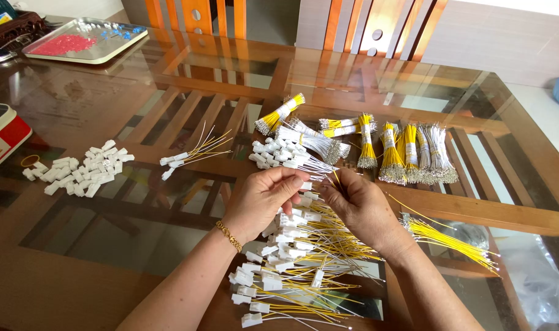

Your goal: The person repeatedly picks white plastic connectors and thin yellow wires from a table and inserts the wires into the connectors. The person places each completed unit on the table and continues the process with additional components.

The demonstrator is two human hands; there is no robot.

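Head view: left hand (261, 199) pinched white connector (305, 186), right hand (358, 207) pinched yellow wire (336, 179), above finished pile (291, 270) near desk (77, 282) front edge. Risk: thin wire could slip, bend, miss slot.

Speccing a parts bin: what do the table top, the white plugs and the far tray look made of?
Table top: clear glass, glossy; the wooden frame shows through and it reflects. White plugs: likely moulded plastic, matt, blocky. Tray: looks like metal, silvery with a shiny rim, though that is not certain.
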